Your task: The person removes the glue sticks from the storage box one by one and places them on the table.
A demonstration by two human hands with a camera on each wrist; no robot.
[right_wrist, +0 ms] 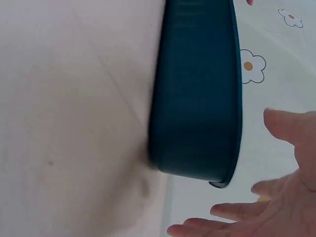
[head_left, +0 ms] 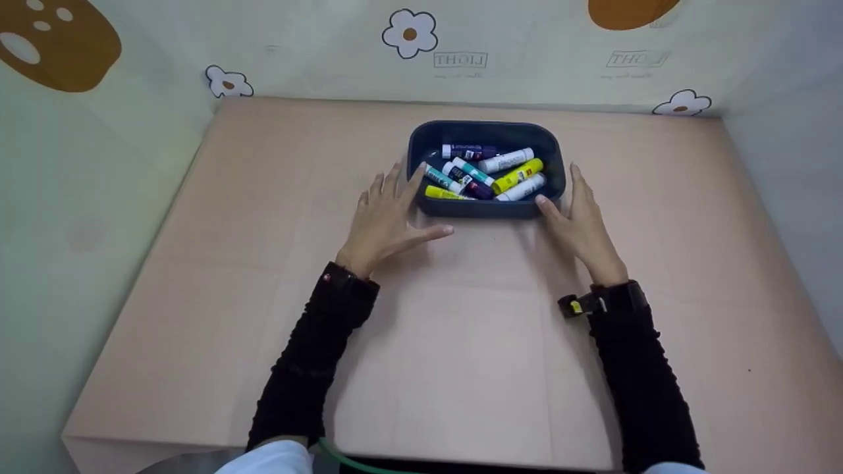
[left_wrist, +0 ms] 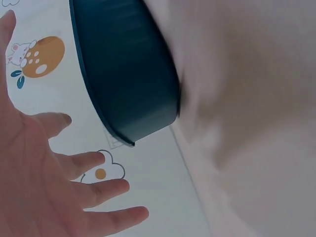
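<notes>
Beige counter point(head_left: 461, 342), walled round with pale sheeting printed with flowers and brown blobs. Dark blue tub point(head_left: 487, 205) sits toward the far middle of the counter, holding a loose heap of glue sticks point(head_left: 490, 172) in purple, teal, yellow and white; all lie inside, none on the counter. Left hand point(head_left: 388, 220) flanks the tub's left wall, grip spread, fingers straight, fingertips just beside the rim. Right hand point(head_left: 579, 220) flanks the right wall, grip likewise spread, thumb at the tub's near corner. Wrist views show a gap between palms and tub walls, so judged: neither hand has taken hold; tub not yet lifted or shifted, contents untouched.
</notes>
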